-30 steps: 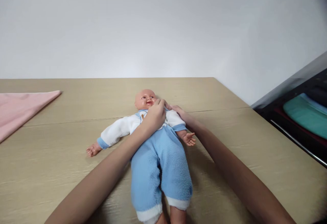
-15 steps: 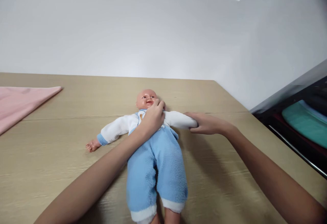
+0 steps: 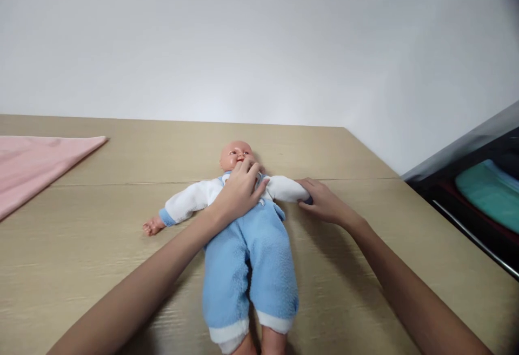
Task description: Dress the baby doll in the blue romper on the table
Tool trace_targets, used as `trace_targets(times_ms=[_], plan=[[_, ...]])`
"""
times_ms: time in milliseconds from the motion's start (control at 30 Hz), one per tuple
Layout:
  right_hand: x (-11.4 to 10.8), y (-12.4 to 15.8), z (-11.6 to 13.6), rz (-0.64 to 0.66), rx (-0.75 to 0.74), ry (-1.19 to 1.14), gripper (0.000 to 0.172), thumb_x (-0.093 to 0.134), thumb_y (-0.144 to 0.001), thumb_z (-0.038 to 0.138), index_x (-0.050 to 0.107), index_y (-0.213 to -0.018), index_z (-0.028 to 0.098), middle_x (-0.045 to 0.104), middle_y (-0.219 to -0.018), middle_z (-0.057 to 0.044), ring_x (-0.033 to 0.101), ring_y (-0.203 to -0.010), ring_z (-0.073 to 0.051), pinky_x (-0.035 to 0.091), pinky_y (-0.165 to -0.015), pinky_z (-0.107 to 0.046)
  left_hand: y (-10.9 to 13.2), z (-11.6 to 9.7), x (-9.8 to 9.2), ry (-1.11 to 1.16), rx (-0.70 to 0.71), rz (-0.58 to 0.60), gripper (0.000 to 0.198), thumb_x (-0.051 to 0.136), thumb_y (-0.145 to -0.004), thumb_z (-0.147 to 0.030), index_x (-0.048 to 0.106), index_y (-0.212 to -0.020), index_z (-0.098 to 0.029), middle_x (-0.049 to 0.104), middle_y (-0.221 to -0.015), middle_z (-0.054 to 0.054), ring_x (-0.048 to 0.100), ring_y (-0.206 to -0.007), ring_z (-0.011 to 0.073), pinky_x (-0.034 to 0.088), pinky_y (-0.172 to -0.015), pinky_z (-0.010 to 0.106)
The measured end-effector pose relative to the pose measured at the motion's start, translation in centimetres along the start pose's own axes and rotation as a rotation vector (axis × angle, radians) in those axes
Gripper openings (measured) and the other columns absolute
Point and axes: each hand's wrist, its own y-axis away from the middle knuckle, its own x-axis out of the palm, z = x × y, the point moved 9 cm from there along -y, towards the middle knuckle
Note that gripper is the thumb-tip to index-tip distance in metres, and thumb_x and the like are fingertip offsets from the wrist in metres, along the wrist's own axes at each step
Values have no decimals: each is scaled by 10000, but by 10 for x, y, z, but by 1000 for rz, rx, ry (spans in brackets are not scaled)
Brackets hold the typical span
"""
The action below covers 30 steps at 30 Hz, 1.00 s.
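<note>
A baby doll (image 3: 251, 247) in a white top and blue fleece trousers lies on its back on the wooden table (image 3: 365, 268), head away from me. My left hand (image 3: 240, 192) rests on the doll's chest just under its chin, fingers curled onto the collar. My right hand (image 3: 320, 201) is closed round the cuff end of the doll's white sleeve (image 3: 284, 188), which is stretched out sideways. The doll's other arm (image 3: 178, 210) lies spread to the left with its bare hand showing.
A pink cloth (image 3: 36, 163) lies on the table at the far left. A white wall (image 3: 243, 52) rises behind the table. At the right stands a dark shelf (image 3: 458, 203) holding a folded teal cloth (image 3: 486, 193).
A second ago my right hand lay by the doll's shoulder; it then took the sleeve's end and pulled the arm out sideways. The left hand has stayed on the chest, fingers now flatter.
</note>
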Motion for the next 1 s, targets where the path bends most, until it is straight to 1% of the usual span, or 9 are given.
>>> trace_targets(times_ms=[100,167,233,333,467,633,733,833,1000], plan=[[-9,9,25,-217,-14,65,645,682,-861,221,604,-1501,201,602,-1530,-210,531,-1424,-436,402,-1207,-613,27,4,-30,29,-1,-64,169,498,-1122,-334,612,-1188,-228,641,-1288,128,567,-1311,311,444,-1154,485],[-11,17,55,-309,-57,-9,559,651,-932,232,618,-1490,250,585,-1560,-180,499,-1461,-422,354,-1244,-617,50,17,-48,49,-51,-129,153,480,-1129,-331,595,-1170,-240,660,-1247,106,604,-1229,282,469,-1093,452],[-4,21,85,-288,-106,-203,352,609,-1013,276,687,-1355,307,677,-1413,-131,588,-1345,-373,419,-1185,-566,72,33,-58,66,-114,-143,154,462,-1130,-346,569,-1100,-240,667,-1099,76,627,-1029,251,499,-961,417],[11,18,106,-240,-66,-556,151,597,-1060,385,700,-1116,290,701,-1133,-90,645,-1083,-307,504,-1006,-459,99,52,-53,67,-175,8,206,430,-1127,-387,536,-1026,-242,629,-944,38,582,-852,232,478,-826,395],[36,1,82,-238,152,-967,344,634,-1012,585,604,-882,269,565,-876,-12,537,-852,-231,476,-857,-367,120,60,-51,-25,-166,123,260,402,-1116,-424,529,-991,-234,624,-954,62,575,-917,266,457,-857,426],[56,-14,62,-161,237,-1061,476,684,-901,726,603,-852,260,508,-796,22,468,-757,-196,449,-755,-329,126,60,-54,-26,-191,214,300,425,-1109,-475,580,-1007,-239,701,-1014,53,604,-1044,292,388,-1071,512],[57,-12,63,-139,235,-1056,465,802,-803,688,661,-851,247,572,-827,7,527,-826,-214,463,-810,-338,128,63,-57,86,-287,246,314,467,-1097,-529,626,-1080,-258,741,-1064,30,616,-1111,287,334,-1180,531],[54,-6,63,-183,241,-1069,402,794,-814,621,675,-900,246,623,-899,-17,580,-919,-249,478,-885,-366,129,65,-59,156,-350,248,334,433,-1102,-531,652,-1171,-289,756,-1152,24,604,-1165,280,369,-1190,510],[52,1,50,-378,286,-1068,348,683,-869,573,589,-1036,283,623,-1004,-27,605,-1017,-261,486,-973,-388,128,67,-50,132,-338,262,371,386,-1108,-534,627,-1007,-271,694,-971,-13,581,-1033,250,348,-1211,515]])
